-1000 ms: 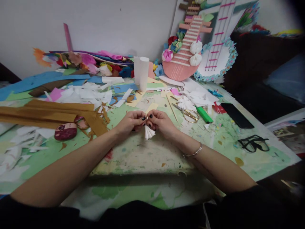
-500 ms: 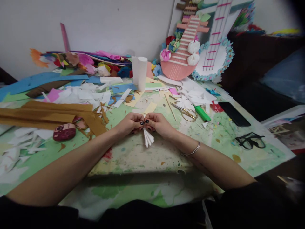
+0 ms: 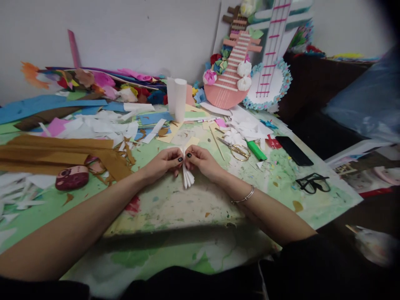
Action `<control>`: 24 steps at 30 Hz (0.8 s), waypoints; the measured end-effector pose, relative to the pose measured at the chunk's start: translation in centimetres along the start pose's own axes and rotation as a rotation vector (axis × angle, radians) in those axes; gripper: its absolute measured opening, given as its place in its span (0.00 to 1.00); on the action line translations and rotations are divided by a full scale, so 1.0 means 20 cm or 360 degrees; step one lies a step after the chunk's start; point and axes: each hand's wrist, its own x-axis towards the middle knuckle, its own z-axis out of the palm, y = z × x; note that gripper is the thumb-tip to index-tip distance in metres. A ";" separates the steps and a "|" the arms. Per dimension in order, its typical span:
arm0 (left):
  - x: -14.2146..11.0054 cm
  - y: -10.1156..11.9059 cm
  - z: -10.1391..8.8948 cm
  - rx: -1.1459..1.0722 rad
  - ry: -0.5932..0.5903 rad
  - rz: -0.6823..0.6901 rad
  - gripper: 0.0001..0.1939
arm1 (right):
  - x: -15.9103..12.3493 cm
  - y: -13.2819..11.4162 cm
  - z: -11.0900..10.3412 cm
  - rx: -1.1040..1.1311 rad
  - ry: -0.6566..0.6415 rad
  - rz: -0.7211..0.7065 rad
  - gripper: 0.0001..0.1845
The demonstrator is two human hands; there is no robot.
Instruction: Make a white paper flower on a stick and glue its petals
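Observation:
A pleated piece of white paper (image 3: 188, 178) hangs between my hands, its folds fanning out at the lower end. My left hand (image 3: 167, 163) pinches it from the left with thumb and fingertips. From the other side, my right hand (image 3: 201, 161) pinches it too, close to the left fingertips. The paper's upper part is mostly hidden by the fingers, though a white sliver shows above them. Both hands are just over the paint-stained table (image 3: 184, 208). Gold-handled scissors (image 3: 240, 152) lie beyond my right hand, beside a green marker-like item (image 3: 256, 151).
Brown crepe paper (image 3: 56, 154) and a dark red, mouse-shaped object (image 3: 72, 178) lie left. White scraps (image 3: 103, 125) and a white paper roll (image 3: 180, 100) are behind. At right are a black phone (image 3: 294, 151) and glasses (image 3: 313, 183). Paper instruments (image 3: 228, 89) lean on the wall.
The view has shifted, so the table's things sit farther left. My fingertips have parted slightly, and white paper now shows above and between them.

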 end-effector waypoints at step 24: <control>-0.01 0.04 0.02 0.1263 0.0541 0.0119 0.14 | -0.07 -0.26 -0.80 -0.2211 0.0112 0.1060 0.03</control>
